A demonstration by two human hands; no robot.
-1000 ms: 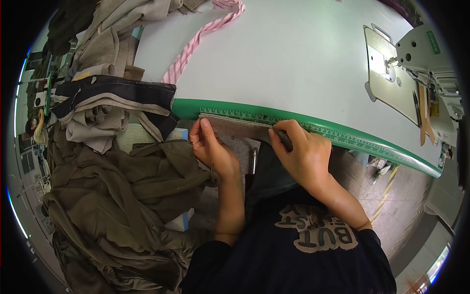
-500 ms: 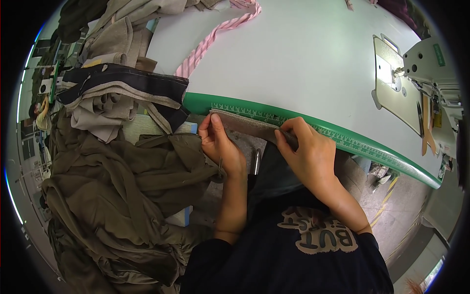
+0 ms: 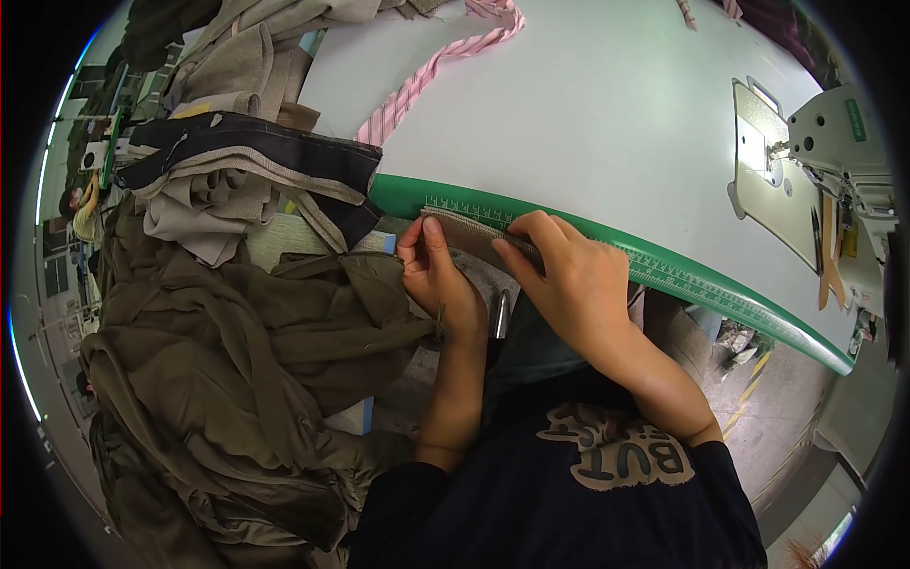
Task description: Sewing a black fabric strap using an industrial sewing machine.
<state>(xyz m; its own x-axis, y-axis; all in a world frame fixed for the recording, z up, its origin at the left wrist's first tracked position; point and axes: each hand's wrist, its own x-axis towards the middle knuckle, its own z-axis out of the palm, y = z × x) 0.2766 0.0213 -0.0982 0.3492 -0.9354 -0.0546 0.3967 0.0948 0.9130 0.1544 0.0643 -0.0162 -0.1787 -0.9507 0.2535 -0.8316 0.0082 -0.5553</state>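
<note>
Pinching a grey strip (image 3: 479, 235), both hands' grip closed at the pale table (image 3: 607, 123) with green ruler edge (image 3: 664, 270).

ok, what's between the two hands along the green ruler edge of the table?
In the head view, only the grey-brown fabric strip spans from the left hand to the right hand, lying against the green ruler edge.

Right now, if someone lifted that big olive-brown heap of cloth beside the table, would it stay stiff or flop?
The olive-brown cloth heap would probably flop: it already lies in soft folds and drapes downward. It likely weighs a fair bit, since so much is piled up. It seems unlikely to roll or break.
</note>
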